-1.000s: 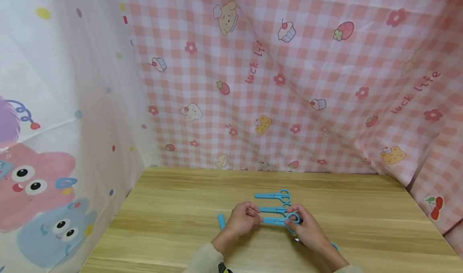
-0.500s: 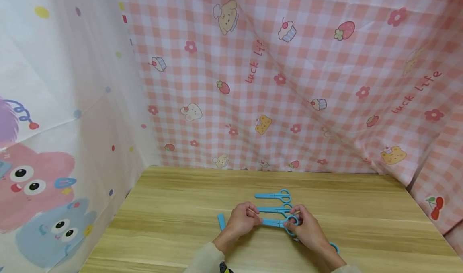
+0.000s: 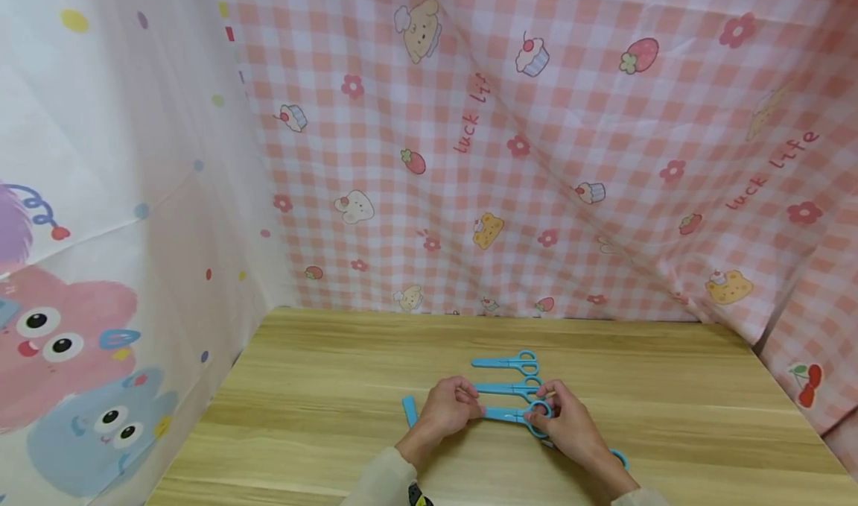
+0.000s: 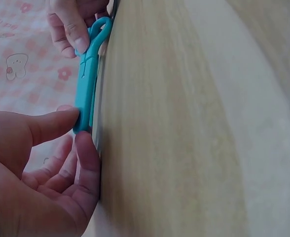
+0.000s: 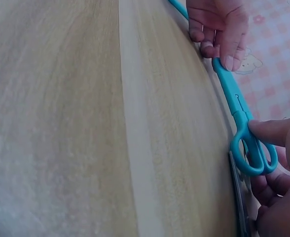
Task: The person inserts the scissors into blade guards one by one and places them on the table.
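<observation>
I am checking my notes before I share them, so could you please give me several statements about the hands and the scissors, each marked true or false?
1. The left hand pinches the covered tip of the held scissors. True.
2. The right hand holds nothing. False: it grips the other end of the held scissors.
3. A loose blue cover lies on the wooden table, left of the left hand. True.
4. The farthest scissors point to the right. False: they point left.
5. Bare metal blades show close to the held scissors in the right wrist view. True.
</observation>
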Available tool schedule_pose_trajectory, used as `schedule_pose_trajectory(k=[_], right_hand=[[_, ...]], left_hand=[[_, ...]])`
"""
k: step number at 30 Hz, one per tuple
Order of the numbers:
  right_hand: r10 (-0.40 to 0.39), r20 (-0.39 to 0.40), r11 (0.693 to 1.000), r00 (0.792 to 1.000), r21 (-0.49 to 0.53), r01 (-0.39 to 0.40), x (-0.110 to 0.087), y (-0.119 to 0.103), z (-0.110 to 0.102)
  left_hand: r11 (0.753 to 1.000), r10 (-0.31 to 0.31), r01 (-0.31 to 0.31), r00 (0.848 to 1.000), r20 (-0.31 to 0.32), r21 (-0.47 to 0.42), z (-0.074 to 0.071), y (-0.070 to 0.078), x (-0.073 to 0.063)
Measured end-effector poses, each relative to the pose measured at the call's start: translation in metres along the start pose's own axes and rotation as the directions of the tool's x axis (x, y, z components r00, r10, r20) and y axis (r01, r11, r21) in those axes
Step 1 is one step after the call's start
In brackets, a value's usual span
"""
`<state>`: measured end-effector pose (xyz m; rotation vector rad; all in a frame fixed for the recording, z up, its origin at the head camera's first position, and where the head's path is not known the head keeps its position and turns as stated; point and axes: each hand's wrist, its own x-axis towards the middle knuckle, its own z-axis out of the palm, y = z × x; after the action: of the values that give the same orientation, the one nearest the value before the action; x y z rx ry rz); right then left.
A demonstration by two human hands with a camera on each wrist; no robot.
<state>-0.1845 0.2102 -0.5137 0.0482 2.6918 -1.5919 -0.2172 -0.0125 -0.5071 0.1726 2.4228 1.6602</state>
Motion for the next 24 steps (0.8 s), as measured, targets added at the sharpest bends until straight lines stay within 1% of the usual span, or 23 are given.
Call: schedule_pose_trajectory(k=[7, 11, 18, 24], right_hand=[[-0.029, -0.004, 0.999, 1.0, 0.028, 0.029, 0.0009, 0.0053, -0.0006], [-0.035, -0.012, 0.999, 0.999, 0.018, 0.035, 0.0008, 0.0059, 0.0], [-0.019, -0.042, 0.999, 0.999, -0.029, 0.017, 0.0009, 0.0064, 0.0005], [-0.005, -0.043, 1.0, 0.999, -0.024, 0.004, 0.0003, 0.0054, -0.0019]], left_hand=[[1.0, -0.021, 0.021, 1.0, 0.007, -0.002, 0.0009, -0.0012, -0.0002], [1.0, -0.029, 0.029, 1.0, 0.011, 0.001, 0.0014, -0.0038, -0.0002], [1.0, -0.023, 0.023, 1.0, -0.02, 0.004, 0.0021, -0.0063, 0.0011], [1.0, -0.012, 0.012, 0.999, -0.044, -0.001, 0.0028, -0.0066, 0.0016]])
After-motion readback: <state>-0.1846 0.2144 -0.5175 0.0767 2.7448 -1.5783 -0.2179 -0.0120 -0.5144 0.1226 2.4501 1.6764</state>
